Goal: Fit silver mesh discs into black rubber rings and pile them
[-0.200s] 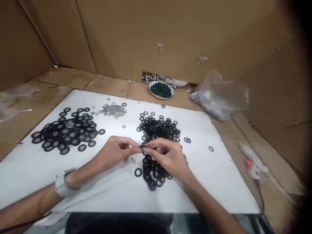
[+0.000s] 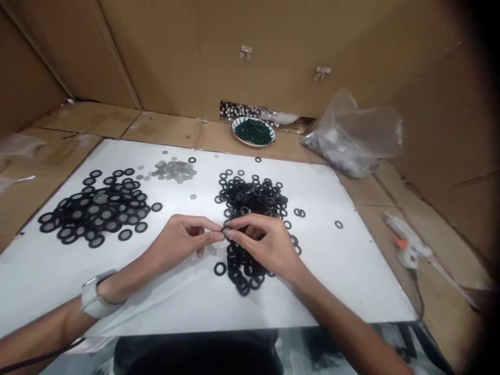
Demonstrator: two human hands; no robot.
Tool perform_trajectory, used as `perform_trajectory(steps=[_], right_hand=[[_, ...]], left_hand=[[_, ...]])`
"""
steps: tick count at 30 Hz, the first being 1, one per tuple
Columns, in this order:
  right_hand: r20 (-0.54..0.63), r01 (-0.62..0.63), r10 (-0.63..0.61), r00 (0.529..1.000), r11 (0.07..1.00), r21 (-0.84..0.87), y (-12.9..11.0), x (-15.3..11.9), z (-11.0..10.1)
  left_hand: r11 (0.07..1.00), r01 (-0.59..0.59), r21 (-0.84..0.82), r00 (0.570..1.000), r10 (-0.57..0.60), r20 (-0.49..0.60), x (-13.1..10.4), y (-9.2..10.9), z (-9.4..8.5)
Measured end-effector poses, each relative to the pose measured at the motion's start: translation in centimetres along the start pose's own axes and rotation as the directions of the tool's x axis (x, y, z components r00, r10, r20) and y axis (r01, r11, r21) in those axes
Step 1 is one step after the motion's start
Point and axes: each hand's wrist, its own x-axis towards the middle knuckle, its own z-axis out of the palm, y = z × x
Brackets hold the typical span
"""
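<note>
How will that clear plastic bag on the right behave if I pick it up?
The clear plastic bag is probably floppy: its thin sides are creased and bulge unevenly. It may hang bottom-heavy, since its contents seem gathered low. I can't tell whether it's sealed, so it could spill.

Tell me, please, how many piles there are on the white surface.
3: grey-centred rings on the left, grey discs towards the back, and black rings near the middle, partly hidden by the right hand.

A wide whitish band [image 2: 92, 300] circles the left wrist [image 2: 111, 289] (a thin black cable [image 2: 42, 357] shows below it).
</note>
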Motion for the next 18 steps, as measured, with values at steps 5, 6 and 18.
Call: perform_trajectory(steps=[5, 6, 18], right_hand=[[0.007, 0.001, -0.001, 1.000, 1.000, 0.013, 0.0, 0.0, 0.0], [0.010, -0.006, 0.005, 1.000, 1.000, 0.023, 0.0, 0.0, 0.0], [0.007, 0.132, -0.132, 0.991, 0.989, -0.059, -0.3, -0.2, 0.2]], left_hand=[[0.998, 0.043, -0.045, 0.998, -0.041, 0.045, -0.1, 0.2, -0.1], [0.999, 0.036, -0.034, 0.998, -0.035, 0.048, -0.1, 0.1, -0.2], [0.992, -0.127, 0.019, 0.990, 0.126, 0.071, -0.6, 1.1, -0.5]])
